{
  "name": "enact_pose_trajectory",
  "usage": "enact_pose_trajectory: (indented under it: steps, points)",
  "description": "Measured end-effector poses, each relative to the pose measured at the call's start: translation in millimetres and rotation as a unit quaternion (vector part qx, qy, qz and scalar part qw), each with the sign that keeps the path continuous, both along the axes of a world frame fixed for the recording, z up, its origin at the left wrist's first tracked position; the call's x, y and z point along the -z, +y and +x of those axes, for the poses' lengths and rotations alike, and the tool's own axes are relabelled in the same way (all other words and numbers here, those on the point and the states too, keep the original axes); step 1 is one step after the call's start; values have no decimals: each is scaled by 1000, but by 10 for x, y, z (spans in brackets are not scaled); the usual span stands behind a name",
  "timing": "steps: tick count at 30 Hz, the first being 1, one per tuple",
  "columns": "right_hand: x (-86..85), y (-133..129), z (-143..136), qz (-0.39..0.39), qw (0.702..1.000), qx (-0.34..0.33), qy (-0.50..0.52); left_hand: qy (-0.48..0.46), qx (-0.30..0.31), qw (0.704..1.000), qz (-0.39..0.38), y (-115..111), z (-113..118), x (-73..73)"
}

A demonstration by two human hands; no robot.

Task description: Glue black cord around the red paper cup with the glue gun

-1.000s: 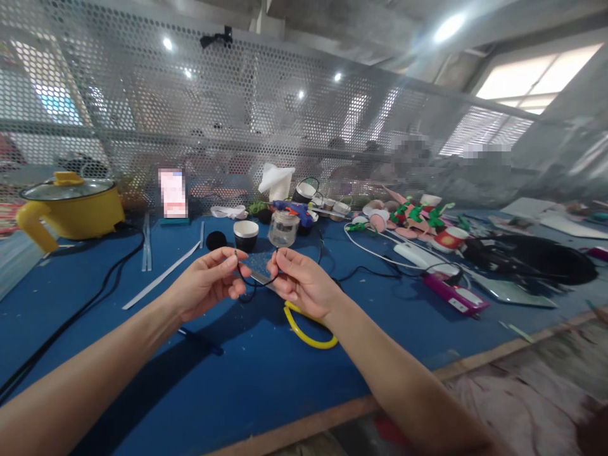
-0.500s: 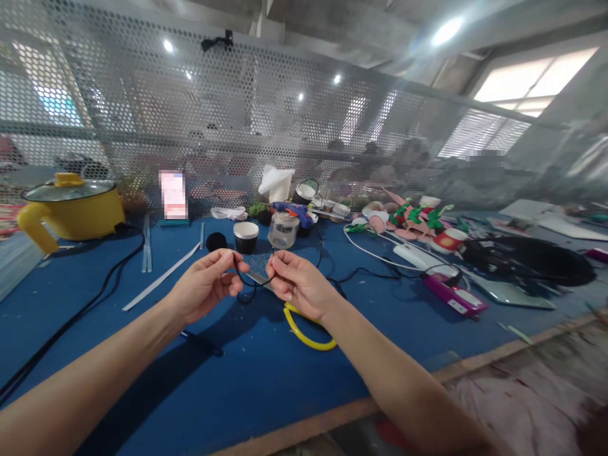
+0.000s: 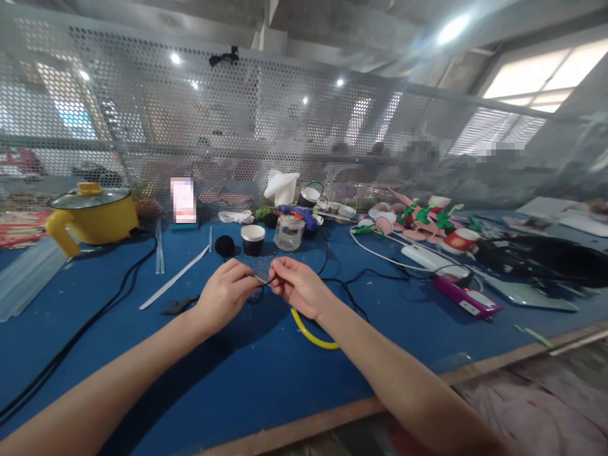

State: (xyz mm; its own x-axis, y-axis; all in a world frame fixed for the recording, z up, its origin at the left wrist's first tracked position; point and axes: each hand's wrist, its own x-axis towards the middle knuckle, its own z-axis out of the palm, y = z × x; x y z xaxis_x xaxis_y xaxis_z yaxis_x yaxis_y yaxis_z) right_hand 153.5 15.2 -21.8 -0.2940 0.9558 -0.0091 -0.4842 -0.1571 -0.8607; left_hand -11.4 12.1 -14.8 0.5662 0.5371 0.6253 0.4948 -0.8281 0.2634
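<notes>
Pinching cord [image 3: 270, 283] over blue table [image 3: 285, 389], left fingers [image 3: 246, 283] and right fingers [image 3: 284, 270] face perforated screen [image 3: 280, 120].

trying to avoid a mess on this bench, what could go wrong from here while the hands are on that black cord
The thin black cord might slip, since the right hand seems to hold it only by the fingertips.
The left forearm passes close to the dark plier-like tool and could nudge it.
The blue glue gun appears to lie over the glass jar, so a bump might dislodge it.
</notes>
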Motion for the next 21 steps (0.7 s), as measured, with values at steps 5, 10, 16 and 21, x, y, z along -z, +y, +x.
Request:
enact_pose_trajectory:
  steps: [5, 10, 16, 21]
  points:
    - [1, -30, -21, 23, 999, -1, -25, 16, 14, 1000, 14, -7, 9, 41]
    - [-49, -25, 24, 40, 997, -11, -65, 26, 12, 999, 16, 17, -24, -55]
    - [-217, 48, 157, 204, 862, 80, -457, -192, -144, 969, -50, 144, -298, -411]
    - [-214, 93, -88, 366, 679, -19, -636, -424, -189, 859, -216, 329, -503, -440]
